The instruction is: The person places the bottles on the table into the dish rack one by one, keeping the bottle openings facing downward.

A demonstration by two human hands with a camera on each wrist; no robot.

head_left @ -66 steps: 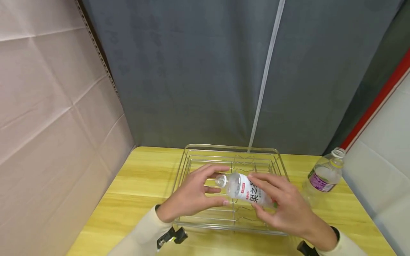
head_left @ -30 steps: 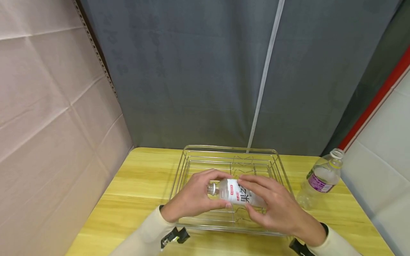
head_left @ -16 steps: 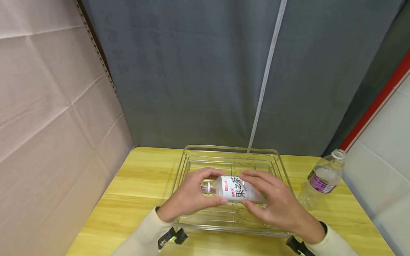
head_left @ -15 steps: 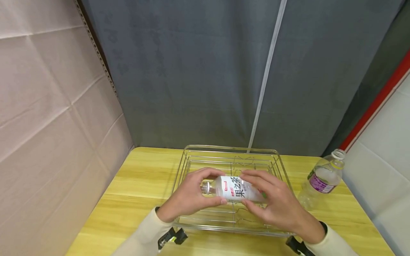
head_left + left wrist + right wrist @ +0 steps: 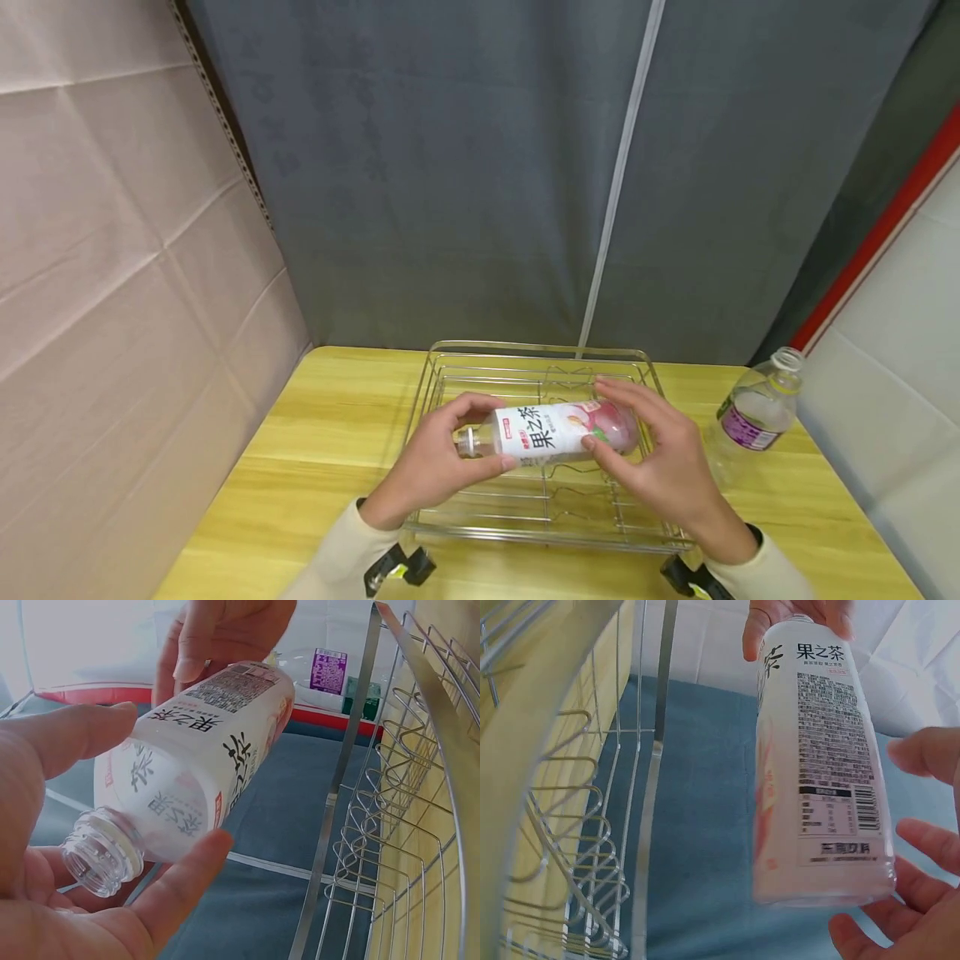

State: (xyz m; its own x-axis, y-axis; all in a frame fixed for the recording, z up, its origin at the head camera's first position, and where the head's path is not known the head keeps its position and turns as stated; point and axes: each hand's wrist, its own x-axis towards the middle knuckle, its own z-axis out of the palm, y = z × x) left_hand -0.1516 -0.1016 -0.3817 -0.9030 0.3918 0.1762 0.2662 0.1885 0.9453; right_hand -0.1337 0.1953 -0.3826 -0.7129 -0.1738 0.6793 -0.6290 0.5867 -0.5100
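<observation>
Bottle [image 5: 558, 429]: shifted slightly left since half a second ago, pink base end now exposed; near-level above the wire rack [image 5: 547, 537].
Left hand [image 5: 438, 454]: grips the shoulder, neck toward palm.
Right hand [image 5: 667, 467]: drawn back, fingers spread about the base; contact unclear.

You are in a small screened-off booth, more like a makeshift recording or test station than a lived-in room. Under the rectangular silver wire basket [image 5: 555, 534] spreads your yellow wood-grain tabletop [image 5: 345, 417]. Behind the basket hangs a dark grey cloth curtain [image 5: 450, 183] crossed by a narrow pale strip [image 5: 622, 158]; to its left you have a creased pinkish-white fabric sheet [image 5: 127, 267], to its right a white panel [image 5: 892, 375] edged by a red band [image 5: 883, 223]. A black wrist-mounted camera [image 5: 419, 567] sits near the basket's front edge.
</observation>
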